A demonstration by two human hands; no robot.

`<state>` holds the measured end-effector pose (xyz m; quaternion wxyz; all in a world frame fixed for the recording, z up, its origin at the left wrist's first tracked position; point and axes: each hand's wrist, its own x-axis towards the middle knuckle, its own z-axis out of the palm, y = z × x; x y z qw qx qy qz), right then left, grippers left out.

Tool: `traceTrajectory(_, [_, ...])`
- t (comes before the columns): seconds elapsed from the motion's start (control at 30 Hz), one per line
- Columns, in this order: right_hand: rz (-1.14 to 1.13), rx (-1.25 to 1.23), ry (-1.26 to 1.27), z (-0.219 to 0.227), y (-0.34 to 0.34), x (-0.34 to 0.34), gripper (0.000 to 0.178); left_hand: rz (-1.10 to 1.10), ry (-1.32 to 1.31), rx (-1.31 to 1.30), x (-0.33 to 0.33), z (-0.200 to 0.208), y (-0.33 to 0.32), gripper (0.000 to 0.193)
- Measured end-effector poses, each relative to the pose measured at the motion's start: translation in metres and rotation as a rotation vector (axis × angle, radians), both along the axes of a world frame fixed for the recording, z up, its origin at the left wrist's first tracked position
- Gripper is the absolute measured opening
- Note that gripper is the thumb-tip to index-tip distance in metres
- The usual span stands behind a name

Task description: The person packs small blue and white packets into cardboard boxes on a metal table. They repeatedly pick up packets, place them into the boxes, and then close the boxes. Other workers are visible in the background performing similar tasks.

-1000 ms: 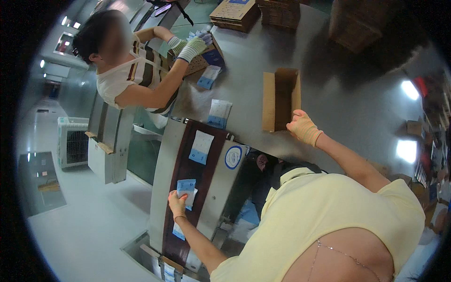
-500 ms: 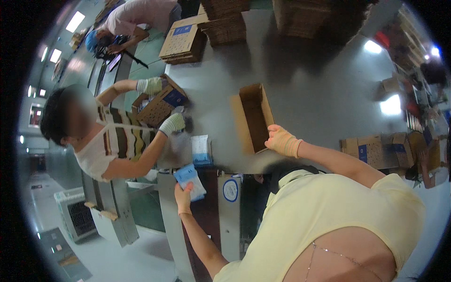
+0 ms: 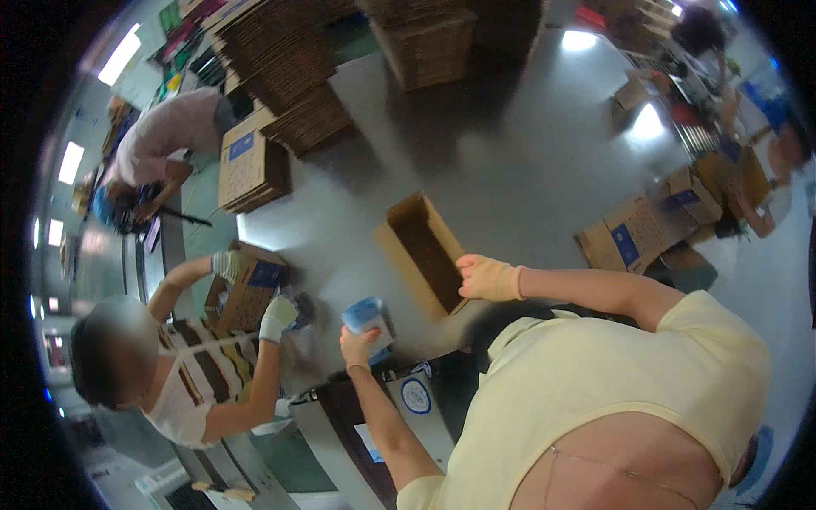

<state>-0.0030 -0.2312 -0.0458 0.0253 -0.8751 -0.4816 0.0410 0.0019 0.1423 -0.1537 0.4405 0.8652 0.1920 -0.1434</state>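
My left hand (image 3: 359,345), bare, is closed on a blue-and-white packet (image 3: 365,314) just above the near edge of the metal table. Part of another blue-and-white packet shows behind that hand; whether it is held too, I cannot tell. An open brown cardboard box (image 3: 422,255) lies to the right of the packet, its opening showing a dark inside. My right hand (image 3: 491,279), in a pale orange glove, grips the box's right rim near its closer end.
Across the left side, a co-worker in striped gloves handles a printed carton (image 3: 253,289). Flattened cartons (image 3: 252,166) and tall cardboard stacks (image 3: 280,64) stand farther back on the table (image 3: 357,229). More cartons (image 3: 625,238) lie at the right, beside another person.
My left hand has brought the packet from beyond the table edge up and over, closer to the box. The view has turned, shifting the surroundings; my right hand still holds the box.
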Motion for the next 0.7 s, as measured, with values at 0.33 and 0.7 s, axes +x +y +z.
traceTrajectory(0.33, [0.028, -0.119, 0.03, 0.003, -0.003, -0.002, 0.01, -0.335, -0.11, 0.63, 0.0, 0.04, -0.14, 0.035])
traceTrajectory(0.7, [-0.126, 0.155, 0.13, -0.058, 0.019, -0.002, 0.014, -0.05, -0.544, -0.701, -0.001, 0.081, -0.156, 0.043])
